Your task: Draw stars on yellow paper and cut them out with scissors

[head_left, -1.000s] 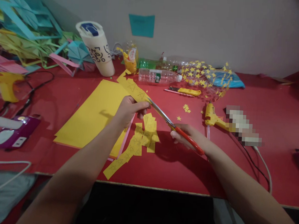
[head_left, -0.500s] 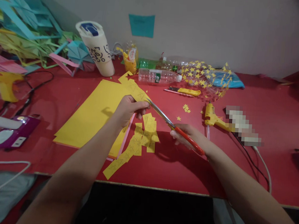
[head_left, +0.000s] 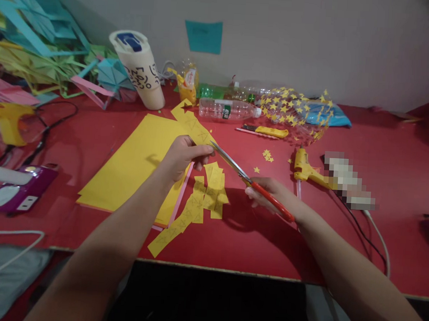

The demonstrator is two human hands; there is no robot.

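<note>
My left hand (head_left: 186, 159) pinches a yellow paper strip (head_left: 196, 128) with star outlines drawn on it; the strip's far end is notched. Red-handled scissors (head_left: 270, 200) are gripped in my right hand (head_left: 272, 198), their blade tips meeting the strip's edge just beside my left fingertips. Under my left hand lies a stack of yellow paper sheets (head_left: 128, 165). More marked paper strips (head_left: 198, 202) lie in a loose pile between my forearms. Small cut-out paper stars (head_left: 268, 156) rest on the red table (head_left: 238, 248) beyond the scissors.
A yellow glue gun (head_left: 302, 167) and a pixelated object (head_left: 350, 182) lie at right. Behind are a box cutter (head_left: 271, 131), a clear bottle (head_left: 226, 110), a star-covered bottle (head_left: 292, 107) and a white tumbler (head_left: 142, 73). A purple power box (head_left: 22, 193) and folded-paper shapes (head_left: 44, 41) are at left.
Almost nothing differs. My hands, the strip and the scissors keep nearly the same places, with at most a slight shift of the strip.
</note>
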